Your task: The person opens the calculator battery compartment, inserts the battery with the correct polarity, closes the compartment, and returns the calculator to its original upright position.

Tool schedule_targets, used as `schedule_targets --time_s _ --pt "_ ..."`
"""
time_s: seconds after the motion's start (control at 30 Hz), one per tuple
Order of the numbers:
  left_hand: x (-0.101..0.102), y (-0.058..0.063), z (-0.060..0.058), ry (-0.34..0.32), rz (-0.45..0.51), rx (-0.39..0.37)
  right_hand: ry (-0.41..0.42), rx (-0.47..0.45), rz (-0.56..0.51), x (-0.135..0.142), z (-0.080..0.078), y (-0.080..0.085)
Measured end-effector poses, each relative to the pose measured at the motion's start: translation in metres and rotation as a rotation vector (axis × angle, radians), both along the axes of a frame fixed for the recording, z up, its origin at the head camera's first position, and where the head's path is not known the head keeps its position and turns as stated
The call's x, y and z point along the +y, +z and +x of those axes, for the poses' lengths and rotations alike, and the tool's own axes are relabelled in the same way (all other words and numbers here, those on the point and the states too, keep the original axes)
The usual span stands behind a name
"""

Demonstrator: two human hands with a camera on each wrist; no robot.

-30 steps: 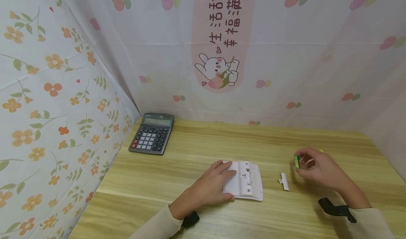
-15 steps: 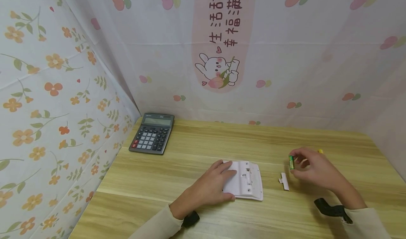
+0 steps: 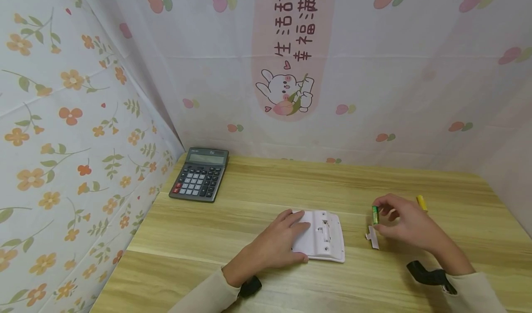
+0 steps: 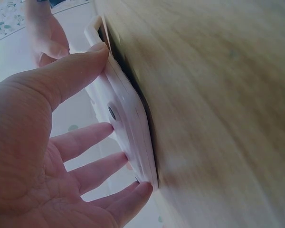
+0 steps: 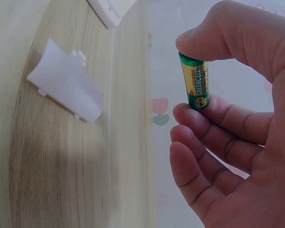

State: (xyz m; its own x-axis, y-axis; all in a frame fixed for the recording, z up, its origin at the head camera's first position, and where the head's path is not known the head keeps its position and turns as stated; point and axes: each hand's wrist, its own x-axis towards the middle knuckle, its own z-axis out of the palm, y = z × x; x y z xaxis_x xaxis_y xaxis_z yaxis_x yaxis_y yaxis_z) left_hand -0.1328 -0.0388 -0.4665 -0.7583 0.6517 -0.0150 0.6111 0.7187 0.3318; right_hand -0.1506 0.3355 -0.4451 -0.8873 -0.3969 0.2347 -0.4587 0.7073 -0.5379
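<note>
A white device (image 3: 332, 253) lies with its back up on the table, its battery compartment (image 3: 325, 232) uncovered. It is shaped like a desk calculator, though its front is hidden. My left hand (image 3: 278, 241) rests across it with spread fingers, the thumb (image 4: 80, 69) against the near edge. To the right, my right hand (image 3: 409, 223) pinches a green and gold battery (image 3: 376, 215) between thumb and fingertips, held upright above the table. "GREENCELL" reads on its label in the right wrist view. Just below the battery in the head view lies the white battery cover (image 3: 373, 239).
A yellow cylinder, like a second battery (image 3: 421, 203), lies behind my right hand. At the table's back left corner sits a dark grey calculator (image 3: 199, 174). Patterned cloth hangs (image 3: 357, 87) behind the wooden table (image 3: 266, 183) and on its left side.
My right hand has moved left with the green battery, toward the battery cover, and the yellow cylinder has come into fuller view behind it. My left hand and the white device stay put.
</note>
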Motion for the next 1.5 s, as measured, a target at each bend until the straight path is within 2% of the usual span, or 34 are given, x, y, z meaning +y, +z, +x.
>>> schedule_targets --time_s 0.27,0.77,1.5 --pt "0.000 0.000 0.000 0.002 -0.002 0.005 0.006 0.022 0.017 -0.007 0.003 0.002" --pt "0.000 0.000 0.000 0.005 -0.003 0.003 0.022 -0.042 0.037 -0.025 0.010 0.011" --pt "0.000 -0.001 -0.001 -0.005 -0.005 0.016 0.119 0.022 -0.001 -0.043 0.015 0.014"
